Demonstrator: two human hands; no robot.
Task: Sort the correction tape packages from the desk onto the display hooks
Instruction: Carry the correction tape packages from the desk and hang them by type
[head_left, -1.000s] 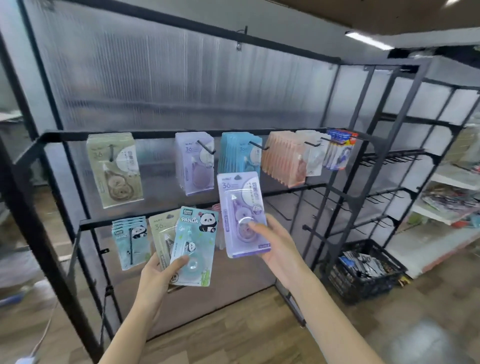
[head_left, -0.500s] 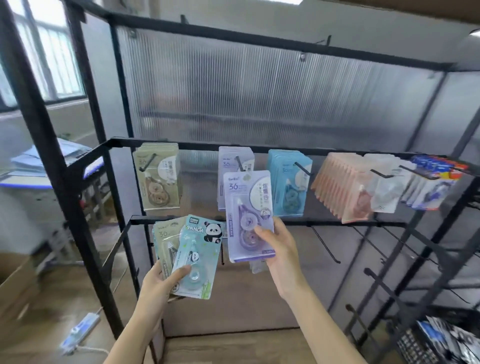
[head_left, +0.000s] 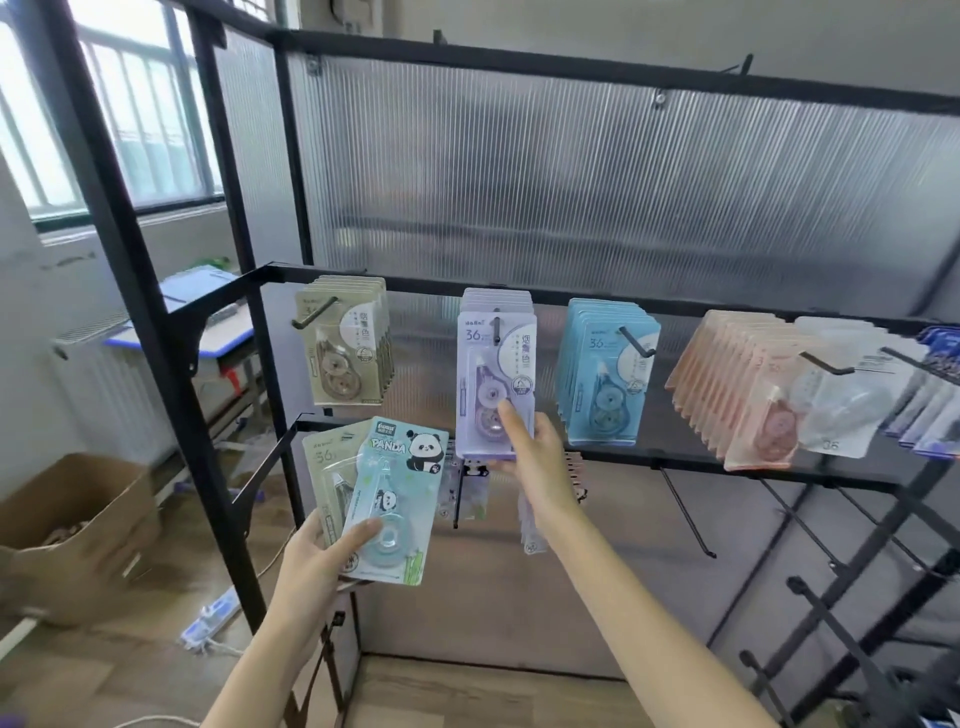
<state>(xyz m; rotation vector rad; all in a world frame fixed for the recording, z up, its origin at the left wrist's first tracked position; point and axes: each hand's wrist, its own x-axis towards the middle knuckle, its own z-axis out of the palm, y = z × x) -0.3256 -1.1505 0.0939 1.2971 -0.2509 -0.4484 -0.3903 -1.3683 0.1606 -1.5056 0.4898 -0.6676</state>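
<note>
My right hand (head_left: 535, 457) has lifted the lilac carded correction tape package (head_left: 495, 379) onto its black wire hook (head_left: 496, 328), thumb still pinching it; my left hand (head_left: 317, 566) grips the pale-blue panda package (head_left: 395, 506).

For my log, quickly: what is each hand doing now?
Left hand: holds the panda package and a green one behind.
Right hand: holds the purple package at its hook.

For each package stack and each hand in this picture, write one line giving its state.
Purple package: on its hook, gripped by right hand.
Panda package: held in left hand, unhung.
Beige package: behind panda package, same hand.
Beige stack: hanging.
Blue stack: hanging.
Pink stack: hanging.
</note>
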